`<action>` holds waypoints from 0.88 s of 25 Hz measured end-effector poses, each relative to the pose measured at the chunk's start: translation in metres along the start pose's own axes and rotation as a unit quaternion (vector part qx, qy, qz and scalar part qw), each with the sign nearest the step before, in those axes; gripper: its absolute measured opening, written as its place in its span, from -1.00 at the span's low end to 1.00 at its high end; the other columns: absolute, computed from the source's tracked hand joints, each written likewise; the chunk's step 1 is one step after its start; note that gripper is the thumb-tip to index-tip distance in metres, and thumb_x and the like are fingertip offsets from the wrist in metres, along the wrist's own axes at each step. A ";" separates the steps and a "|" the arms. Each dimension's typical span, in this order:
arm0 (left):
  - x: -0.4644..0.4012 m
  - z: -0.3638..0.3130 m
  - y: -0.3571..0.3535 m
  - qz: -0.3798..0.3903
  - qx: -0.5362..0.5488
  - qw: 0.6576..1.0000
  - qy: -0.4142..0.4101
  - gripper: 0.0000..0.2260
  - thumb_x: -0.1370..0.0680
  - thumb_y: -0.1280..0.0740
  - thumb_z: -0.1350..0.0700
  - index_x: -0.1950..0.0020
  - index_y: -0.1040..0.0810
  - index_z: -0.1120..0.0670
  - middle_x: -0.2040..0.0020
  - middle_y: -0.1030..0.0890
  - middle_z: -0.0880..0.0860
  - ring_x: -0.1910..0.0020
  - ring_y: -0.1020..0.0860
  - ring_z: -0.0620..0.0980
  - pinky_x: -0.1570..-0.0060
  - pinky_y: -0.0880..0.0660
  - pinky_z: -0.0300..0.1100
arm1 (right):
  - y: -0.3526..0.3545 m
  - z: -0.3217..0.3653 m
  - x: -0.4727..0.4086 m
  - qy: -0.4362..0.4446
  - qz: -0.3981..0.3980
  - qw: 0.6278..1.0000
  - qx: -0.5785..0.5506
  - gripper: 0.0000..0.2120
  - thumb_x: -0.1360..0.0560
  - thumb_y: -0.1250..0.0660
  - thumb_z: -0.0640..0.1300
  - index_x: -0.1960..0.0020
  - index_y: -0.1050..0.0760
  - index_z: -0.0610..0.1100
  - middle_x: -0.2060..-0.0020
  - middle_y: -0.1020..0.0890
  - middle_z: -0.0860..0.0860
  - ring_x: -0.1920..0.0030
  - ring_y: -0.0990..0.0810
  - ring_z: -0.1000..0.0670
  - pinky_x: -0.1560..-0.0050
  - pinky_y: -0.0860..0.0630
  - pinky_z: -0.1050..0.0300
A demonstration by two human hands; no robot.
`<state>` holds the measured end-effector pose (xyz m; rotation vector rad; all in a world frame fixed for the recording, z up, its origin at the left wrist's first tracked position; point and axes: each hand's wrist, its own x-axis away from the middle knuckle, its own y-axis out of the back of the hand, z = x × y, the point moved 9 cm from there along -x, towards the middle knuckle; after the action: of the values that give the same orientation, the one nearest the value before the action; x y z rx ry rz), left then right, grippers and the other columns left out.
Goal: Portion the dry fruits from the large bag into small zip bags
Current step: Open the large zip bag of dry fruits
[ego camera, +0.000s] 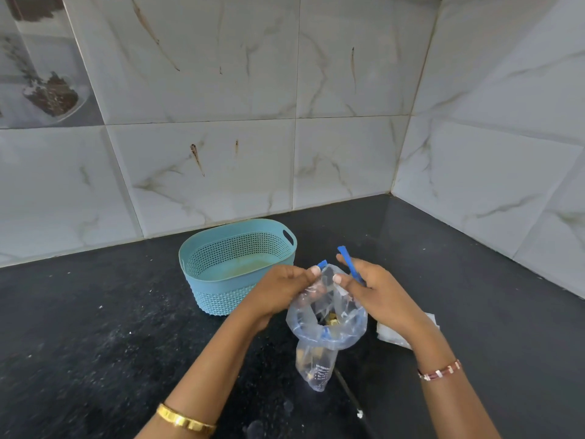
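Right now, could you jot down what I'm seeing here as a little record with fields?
left hand: pinches one side of the zip bag's mouth
right hand: pinches the other side
zip bag: clear, blue zip strip, held open, a few dry fruits inside
basket: teal, beyond the left hand
countertop: black
clear plastic: under the right wrist

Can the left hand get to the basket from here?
Probably yes. The basket sits open-topped just beyond the left hand with nothing between, but that hand grips the bag and would have to let go.
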<state>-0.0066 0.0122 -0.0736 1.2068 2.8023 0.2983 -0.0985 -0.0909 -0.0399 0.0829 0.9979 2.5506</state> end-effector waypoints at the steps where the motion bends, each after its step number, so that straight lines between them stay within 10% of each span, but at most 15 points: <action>1: 0.000 0.008 -0.003 0.007 0.070 0.996 0.048 -0.63 -0.51 -0.29 -0.03 0.35 -0.54 0.22 0.47 -0.53 0.02 0.52 -0.44 -0.14 0.37 -0.40 -0.28 | 0.001 -0.001 0.000 -0.003 -0.009 1.000 -0.017 -0.57 -0.53 -0.25 -0.03 -0.36 -0.28 -0.07 0.07 -0.64 -0.05 0.07 -0.60 0.07 0.04 -0.47 0.30; 4: -0.002 0.027 -0.009 -0.014 0.176 0.975 0.137 -0.70 -0.55 -0.26 0.00 0.30 -0.53 0.13 0.50 -0.57 -0.02 0.54 -0.51 -0.13 0.41 -0.48 -0.29 | 0.002 0.002 -0.002 0.008 -0.064 0.998 0.017 -0.68 -0.52 -0.28 -0.09 -0.22 -0.27 -0.09 0.25 -0.60 -0.02 0.33 -0.55 0.11 0.32 -0.40 0.41; 14: 0.000 0.038 -0.017 -0.005 0.220 0.954 0.205 -0.66 -0.58 -0.20 -0.05 0.34 -0.40 0.10 0.54 -0.34 -0.01 0.51 -0.26 -0.06 0.49 -0.20 -0.23 | -0.021 0.016 -0.006 0.053 -0.029 0.969 0.238 -0.69 -0.58 -0.13 0.02 0.14 -0.50 -0.17 0.23 -0.33 -0.02 0.33 -0.36 0.04 0.35 -0.29 0.20; 19: 0.004 0.041 -0.019 -0.001 0.256 0.937 0.238 -0.62 -0.57 -0.23 -0.01 0.40 -0.37 0.12 0.59 -0.34 -0.02 0.61 -0.29 -0.10 0.57 -0.26 -0.33 | -0.018 -0.007 -0.012 -0.029 0.043 0.998 -0.021 -0.67 -0.55 -0.23 -0.20 0.40 -0.43 -0.17 0.48 -0.44 0.02 0.45 -0.36 0.10 0.35 -0.32 0.23; 22: 0.003 0.044 -0.016 0.003 0.258 0.930 0.263 -0.65 -0.56 -0.24 -0.03 0.37 -0.44 0.13 0.54 -0.39 -0.01 0.61 -0.36 -0.10 0.58 -0.34 -0.34 | -0.029 -0.038 -0.013 -0.157 0.049 0.928 -0.333 -0.77 -0.53 -0.23 -0.28 0.22 -0.61 -0.22 0.40 -0.65 -0.07 0.37 -0.59 0.01 0.24 -0.55 0.10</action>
<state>-0.0132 0.0100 -0.1203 1.3951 3.4937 -0.1639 -0.0842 -0.1009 -0.0859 0.3380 -0.0153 2.7052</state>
